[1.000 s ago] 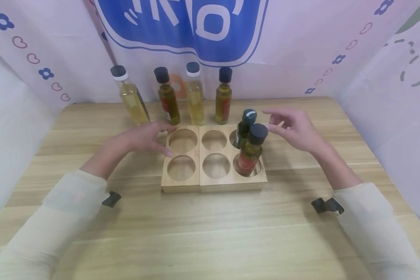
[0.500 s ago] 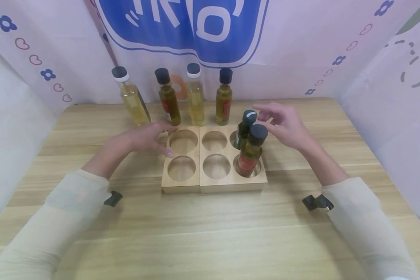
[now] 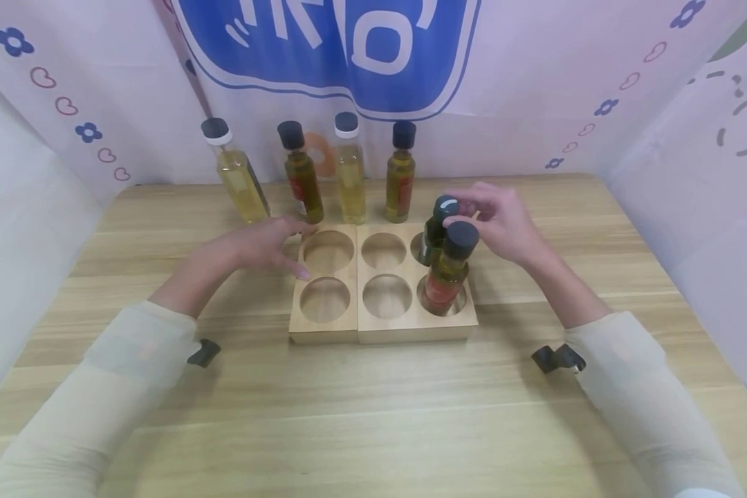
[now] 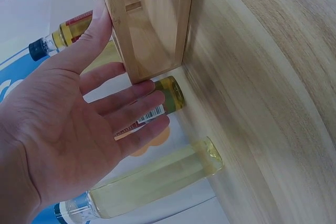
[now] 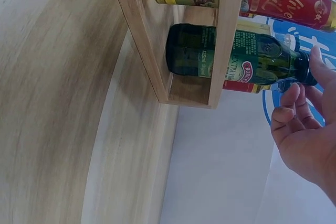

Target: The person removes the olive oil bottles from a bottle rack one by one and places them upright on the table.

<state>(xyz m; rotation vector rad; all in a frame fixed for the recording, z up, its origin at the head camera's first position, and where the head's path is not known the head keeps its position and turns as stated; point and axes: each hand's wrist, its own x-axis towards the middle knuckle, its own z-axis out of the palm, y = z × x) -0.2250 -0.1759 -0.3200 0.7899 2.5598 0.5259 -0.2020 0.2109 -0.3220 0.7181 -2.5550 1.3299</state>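
A wooden bottle rack (image 3: 325, 330) with round holes stands mid-table. My left hand (image 3: 264, 247) rests against its left end, fingers extended and thumb at the top edge. In the right wrist view, the thumb and fingers of my right hand (image 5: 307, 124) pinch the cap of a dark green olive oil bottle (image 5: 231, 53). That bottle (image 3: 434, 232) sits in the rack's back right hole. In front of it, a red-labelled olive oil bottle (image 3: 443, 277) with a black cap leans slightly in the front right hole. The other holes hold nothing.
Behind the rack stand two pale oil bottles, one at left (image 3: 241, 180) and one nearer the middle (image 3: 351, 176). Two darker red-labelled bottles, a left one (image 3: 303, 180) and a right one (image 3: 401, 183), stand among them. A printed curtain (image 3: 504, 104) hangs behind the table.
My right hand has moved left to the green bottle's cap and taken hold of it. My left hand and the rack have stayed in place.
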